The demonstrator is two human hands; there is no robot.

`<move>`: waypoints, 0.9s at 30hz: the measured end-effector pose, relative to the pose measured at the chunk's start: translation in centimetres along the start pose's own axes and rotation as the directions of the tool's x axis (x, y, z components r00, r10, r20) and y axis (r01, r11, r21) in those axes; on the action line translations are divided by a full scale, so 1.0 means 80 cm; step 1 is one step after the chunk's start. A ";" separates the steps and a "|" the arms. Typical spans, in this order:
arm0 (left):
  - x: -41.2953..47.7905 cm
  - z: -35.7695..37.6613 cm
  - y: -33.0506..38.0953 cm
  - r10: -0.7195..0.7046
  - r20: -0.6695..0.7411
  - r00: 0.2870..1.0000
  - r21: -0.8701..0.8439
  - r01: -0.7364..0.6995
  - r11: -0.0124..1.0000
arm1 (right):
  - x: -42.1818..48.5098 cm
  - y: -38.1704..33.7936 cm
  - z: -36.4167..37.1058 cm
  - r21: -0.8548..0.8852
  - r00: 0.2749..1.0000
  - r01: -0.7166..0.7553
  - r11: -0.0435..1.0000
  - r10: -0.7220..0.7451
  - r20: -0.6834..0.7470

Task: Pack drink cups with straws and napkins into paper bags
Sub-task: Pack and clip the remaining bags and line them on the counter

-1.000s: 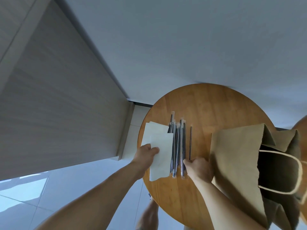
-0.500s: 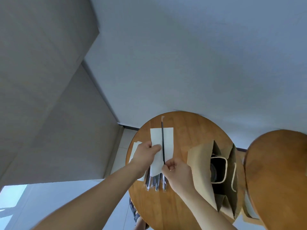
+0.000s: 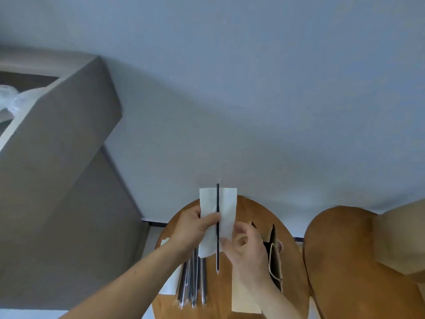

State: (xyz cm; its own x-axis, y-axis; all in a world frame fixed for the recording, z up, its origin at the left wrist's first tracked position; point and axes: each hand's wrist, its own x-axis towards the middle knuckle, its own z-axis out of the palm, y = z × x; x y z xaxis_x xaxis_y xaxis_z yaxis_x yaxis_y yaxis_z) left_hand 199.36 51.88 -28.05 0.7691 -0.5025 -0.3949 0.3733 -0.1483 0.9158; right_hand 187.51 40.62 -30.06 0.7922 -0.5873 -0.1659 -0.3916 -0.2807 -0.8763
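My left hand (image 3: 193,229) holds a white napkin (image 3: 226,203) upright above the round wooden table (image 3: 255,210), its thumb pressing a thin black straw (image 3: 217,254) against the paper. My right hand (image 3: 247,248), fingers curled, pinches the straw at the napkin's lower right edge. Just right of that hand stands an open brown paper bag (image 3: 274,263) with a cord handle; its inside is dark. No cup shows clearly.
A pile of wrapped straws (image 3: 193,286) lies on the table under my left wrist, with more napkins (image 3: 169,286) beside it. A second round table (image 3: 345,261) stands at the right, a beige shape (image 3: 402,238) on it. A grey cabinet (image 3: 57,157) rises at the left.
Both hands lifted a napkin and one straw off the table and brought them together upright. The view tilted up, so the bag now sits lower right.
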 end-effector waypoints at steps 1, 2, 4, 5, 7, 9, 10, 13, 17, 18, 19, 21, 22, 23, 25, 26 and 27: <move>-0.001 0.005 0.011 0.011 0.051 0.999 -0.019 -0.010 1.000 | 0.003 -0.010 -0.015 0.030 0.999 0.023 0.999 -0.023 -0.029; -0.002 0.010 0.022 0.020 0.100 0.995 -0.037 -0.016 0.999 | 0.006 -0.019 -0.030 0.071 0.999 0.036 0.997 -0.034 -0.024; -0.001 0.022 0.041 0.030 0.180 0.983 -0.064 -0.019 0.998 | 0.015 -0.034 -0.058 0.172 0.997 0.037 0.984 -0.047 0.057; 0.000 0.029 0.049 0.036 0.219 0.975 -0.075 -0.020 0.997 | 0.018 -0.039 -0.070 0.210 0.993 0.028 0.977 -0.051 0.108; 0.001 0.043 0.062 0.045 0.296 0.954 -0.088 -0.019 0.996 | 0.023 -0.045 -0.092 0.218 0.982 0.022 0.976 -0.063 0.181; 0.002 0.057 0.072 0.056 0.349 0.936 -0.071 -0.034 0.997 | 0.025 -0.045 -0.105 0.178 0.981 0.040 0.983 -0.072 0.178; 0.001 0.065 0.075 0.061 0.360 0.931 -0.058 -0.043 0.997 | 0.026 -0.043 -0.111 0.169 0.985 0.043 0.985 -0.071 0.160; 0.002 0.082 0.079 0.065 0.357 0.932 -0.023 -0.060 0.998 | 0.029 -0.036 -0.121 0.167 0.986 0.055 0.984 -0.079 0.144; 0.006 0.092 0.078 0.057 0.342 0.938 0.028 -0.070 0.997 | 0.031 -0.031 -0.132 0.192 0.981 0.062 0.979 -0.095 0.168; 0.008 0.094 0.077 0.058 0.341 0.938 0.035 -0.074 0.997 | 0.032 -0.030 -0.134 0.183 0.978 0.065 0.981 -0.099 0.182; 0.010 0.095 0.076 0.064 0.339 0.939 0.041 -0.082 0.996 | 0.033 -0.028 -0.135 0.157 0.978 0.068 0.985 -0.097 0.186; 0.014 0.094 0.070 0.086 0.310 0.947 0.071 -0.113 0.991 | 0.040 -0.024 -0.142 0.090 0.986 0.078 0.993 -0.091 0.141; 0.017 0.093 0.064 0.088 0.274 0.958 0.112 -0.123 0.986 | 0.046 -0.022 -0.148 0.065 0.993 0.077 0.995 -0.082 0.084; 0.019 0.090 0.056 0.077 0.229 0.970 0.187 -0.121 0.975 | 0.054 -0.020 -0.156 0.048 0.998 0.064 0.997 -0.065 0.009; 0.022 0.083 0.033 0.022 0.161 0.987 0.439 -0.091 0.894 | 0.072 -0.018 -0.172 0.036 0.989 0.023 0.999 -0.017 -0.149; 0.022 0.080 0.016 -0.030 0.165 0.986 0.562 -0.068 0.824 | 0.081 -0.016 -0.177 0.032 0.976 0.005 0.999 0.002 -0.217; 0.021 0.080 -0.002 -0.102 0.190 0.976 0.647 -0.047 0.761 | 0.090 -0.014 -0.179 0.030 0.964 -0.015 0.999 0.022 -0.266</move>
State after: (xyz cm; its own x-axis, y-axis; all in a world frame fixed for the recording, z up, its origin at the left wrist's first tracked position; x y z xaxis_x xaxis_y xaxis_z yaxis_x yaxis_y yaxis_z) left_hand 197.26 45.64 -28.40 0.6141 -0.6377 -0.4651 -0.0878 -0.6408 0.7627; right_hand 186.98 25.83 -23.78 0.6301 -0.7742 -0.0588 -0.3891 -0.2493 -0.8868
